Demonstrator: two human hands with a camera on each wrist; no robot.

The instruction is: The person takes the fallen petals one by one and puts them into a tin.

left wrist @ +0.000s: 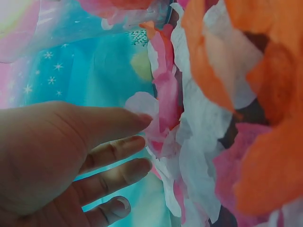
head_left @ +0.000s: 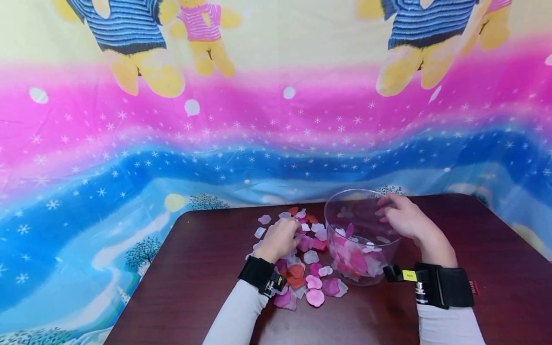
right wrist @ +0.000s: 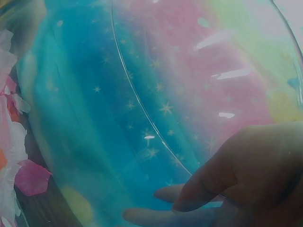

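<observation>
My left hand [head_left: 279, 239] is over a spread of fabric petals [head_left: 314, 281] in pink, white and orange. In the left wrist view, the thumb and fingers [left wrist: 125, 172] lie loosely extended beside the petals, the thumb tip at a pink petal [left wrist: 154, 127]. No petal is plainly held there. A clear round container [head_left: 364, 280] stands upright just right of the spread, with petals heaped in its lower part. My right hand [head_left: 407, 218] holds its right rim, thumb [right wrist: 201, 189] crossing the edge and fingers seen dimly through the plastic.
A dark reddish-brown table [head_left: 185, 287] bears everything. Behind it hangs a printed cloth [head_left: 267, 163] with bears and snowflakes, close to the table's back edge. Straps with small devices [head_left: 444, 285] circle both wrists. Single petals [head_left: 264, 219] lie at the spread's far left edge.
</observation>
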